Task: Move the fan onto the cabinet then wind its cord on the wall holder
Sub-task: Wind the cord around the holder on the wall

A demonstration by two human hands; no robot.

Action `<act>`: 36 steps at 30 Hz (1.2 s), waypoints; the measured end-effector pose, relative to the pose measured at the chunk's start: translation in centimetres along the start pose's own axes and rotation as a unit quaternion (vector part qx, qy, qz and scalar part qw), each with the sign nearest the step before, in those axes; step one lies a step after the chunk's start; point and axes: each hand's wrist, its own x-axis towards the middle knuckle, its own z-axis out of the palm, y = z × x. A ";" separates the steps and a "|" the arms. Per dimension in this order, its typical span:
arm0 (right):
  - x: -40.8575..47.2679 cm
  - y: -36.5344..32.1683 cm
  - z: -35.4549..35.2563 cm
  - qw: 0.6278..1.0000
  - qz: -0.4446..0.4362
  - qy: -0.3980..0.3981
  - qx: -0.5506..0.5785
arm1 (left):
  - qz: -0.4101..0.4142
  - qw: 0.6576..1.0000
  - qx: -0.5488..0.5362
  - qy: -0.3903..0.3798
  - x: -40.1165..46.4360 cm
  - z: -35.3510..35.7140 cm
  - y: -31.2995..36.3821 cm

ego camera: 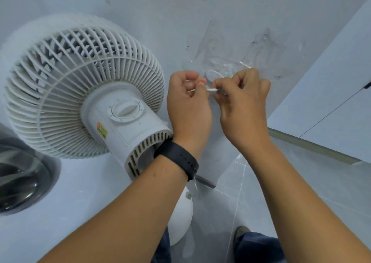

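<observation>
Head view: the white fan (80,88) stands on the white cabinet (80,192) top, its grille facing the grey wall (180,11) and its motor housing pointing back toward the camera. A small red and yellow sticker (102,131) sits on the housing beside the round dial (125,110); its writing is too small to read. No brand name shows.

The left hand (188,106), with a black watch band (177,160) on the wrist, has its fingers curled and pinches the thin white cord (210,82). The right hand (243,106) pinches the same cord just beside it, fingertips nearly touching the left ones. Both hands are up against the wall, right below a clear plastic holder (226,64) stuck there, and a loop of cord rises between them toward it. The hands hide how the cord sits on the holder.

A dark round glass lid (22,178) lies at the left edge of the cabinet. Grey floor tiles (291,182) and 1 shoe (242,231) show below.
</observation>
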 end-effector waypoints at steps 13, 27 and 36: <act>-0.6 -0.2 -2.3 0.982 0.064 0.019 0.177 | 0.119 0.988 0.010 -0.093 -2.1 0.1 1.7; -1.7 -0.7 -2.9 0.962 0.140 0.032 0.232 | 0.205 0.960 0.172 -0.087 -2.8 0.1 0.5; -0.3 -0.6 -3.3 0.952 0.172 0.136 0.216 | 0.265 0.870 0.405 -0.098 -3.0 0.0 -1.2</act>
